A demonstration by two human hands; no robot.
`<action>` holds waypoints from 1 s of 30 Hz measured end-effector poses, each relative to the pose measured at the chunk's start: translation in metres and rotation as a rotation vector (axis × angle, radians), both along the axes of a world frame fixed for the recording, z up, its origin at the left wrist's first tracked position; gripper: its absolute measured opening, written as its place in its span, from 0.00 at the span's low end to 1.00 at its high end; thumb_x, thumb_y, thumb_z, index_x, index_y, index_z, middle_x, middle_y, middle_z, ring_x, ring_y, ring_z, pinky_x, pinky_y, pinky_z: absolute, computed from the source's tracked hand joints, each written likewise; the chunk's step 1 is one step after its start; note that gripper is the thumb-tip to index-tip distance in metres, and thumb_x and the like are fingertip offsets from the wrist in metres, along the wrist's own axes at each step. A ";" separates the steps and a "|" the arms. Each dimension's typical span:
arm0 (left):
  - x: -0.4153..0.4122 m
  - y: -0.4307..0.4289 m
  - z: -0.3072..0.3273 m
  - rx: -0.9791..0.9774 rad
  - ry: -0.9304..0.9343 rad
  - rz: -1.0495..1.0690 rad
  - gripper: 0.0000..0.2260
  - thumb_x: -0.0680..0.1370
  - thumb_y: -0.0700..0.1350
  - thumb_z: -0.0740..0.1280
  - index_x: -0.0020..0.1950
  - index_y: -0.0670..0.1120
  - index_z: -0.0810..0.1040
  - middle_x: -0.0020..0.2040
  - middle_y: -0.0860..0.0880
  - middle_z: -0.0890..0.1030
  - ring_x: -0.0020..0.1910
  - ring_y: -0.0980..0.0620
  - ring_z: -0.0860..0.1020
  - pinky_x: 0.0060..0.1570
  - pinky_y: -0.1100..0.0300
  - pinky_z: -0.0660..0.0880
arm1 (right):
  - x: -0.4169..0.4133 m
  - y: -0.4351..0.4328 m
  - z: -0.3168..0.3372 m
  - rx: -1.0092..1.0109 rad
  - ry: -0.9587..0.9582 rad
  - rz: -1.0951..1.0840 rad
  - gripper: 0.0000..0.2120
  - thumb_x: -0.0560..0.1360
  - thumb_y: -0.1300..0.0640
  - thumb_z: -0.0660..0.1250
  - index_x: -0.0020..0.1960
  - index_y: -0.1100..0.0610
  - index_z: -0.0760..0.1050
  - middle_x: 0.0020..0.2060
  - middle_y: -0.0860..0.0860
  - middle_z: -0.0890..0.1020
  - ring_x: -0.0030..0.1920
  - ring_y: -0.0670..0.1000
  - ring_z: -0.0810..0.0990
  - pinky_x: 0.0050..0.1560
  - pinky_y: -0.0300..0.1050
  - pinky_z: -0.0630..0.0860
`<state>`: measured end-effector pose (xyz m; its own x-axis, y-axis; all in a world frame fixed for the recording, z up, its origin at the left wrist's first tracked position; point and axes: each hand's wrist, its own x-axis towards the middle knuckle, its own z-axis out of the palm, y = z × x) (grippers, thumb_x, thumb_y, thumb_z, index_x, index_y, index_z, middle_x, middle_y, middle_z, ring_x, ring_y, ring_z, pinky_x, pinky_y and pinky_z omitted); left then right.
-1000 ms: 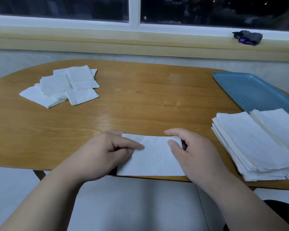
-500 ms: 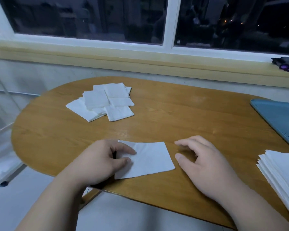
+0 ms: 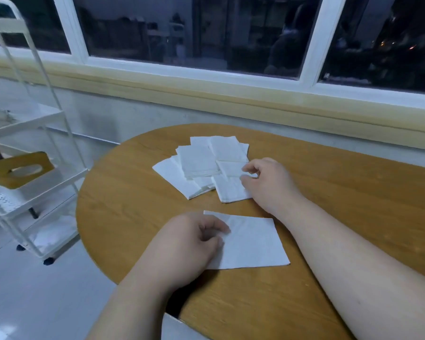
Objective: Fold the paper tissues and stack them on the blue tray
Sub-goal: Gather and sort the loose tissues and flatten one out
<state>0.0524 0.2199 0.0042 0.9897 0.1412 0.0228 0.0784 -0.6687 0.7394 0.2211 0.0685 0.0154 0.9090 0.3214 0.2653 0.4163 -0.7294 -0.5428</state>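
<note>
A white folded tissue (image 3: 253,241) lies flat on the wooden table (image 3: 341,217) near its front edge. My left hand (image 3: 189,244) rests on the tissue's left end, with curled fingers and thumb pinching that edge. Farther back lies a loose pile of folded tissues (image 3: 199,163), several of them overlapping. My right hand (image 3: 265,180) reaches across to the pile's right side, and its curled fingertips and thumb pinch the edge of one folded tissue (image 3: 231,190) there. Neither the blue tray nor the stack of unfolded tissues is in view.
A white wheeled shelf trolley (image 3: 32,173) stands on the floor left of the table, with a wooden tissue-box lid (image 3: 22,168) on one shelf. The table's rounded left edge (image 3: 80,204) is close to it. A window ledge (image 3: 231,99) runs behind the table.
The view has swung left, so the tray and the unfolded stack have left the frame. My right hand has moved from beside the near tissue to the pile at the back. My left hand stays on the near tissue.
</note>
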 end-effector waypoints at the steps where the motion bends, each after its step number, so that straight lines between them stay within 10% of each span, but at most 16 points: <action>1: 0.002 0.002 -0.001 0.001 -0.012 0.009 0.09 0.77 0.47 0.68 0.51 0.62 0.82 0.38 0.70 0.77 0.40 0.69 0.75 0.36 0.72 0.68 | 0.009 0.009 0.000 -0.012 -0.016 -0.007 0.11 0.78 0.51 0.66 0.60 0.49 0.80 0.56 0.44 0.77 0.62 0.49 0.73 0.61 0.45 0.71; 30: 0.017 0.029 -0.002 -0.063 -0.066 0.079 0.09 0.77 0.46 0.68 0.52 0.60 0.82 0.40 0.74 0.73 0.37 0.69 0.73 0.36 0.73 0.65 | 0.043 0.081 -0.005 -0.026 0.019 0.213 0.04 0.75 0.49 0.69 0.42 0.45 0.81 0.46 0.41 0.79 0.51 0.43 0.74 0.51 0.43 0.71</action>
<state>0.0694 0.2493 0.0022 0.9721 0.2220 0.0759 0.0789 -0.6141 0.7853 0.2642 0.1498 0.0107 0.8246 0.5132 0.2379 0.5524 -0.6398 -0.5343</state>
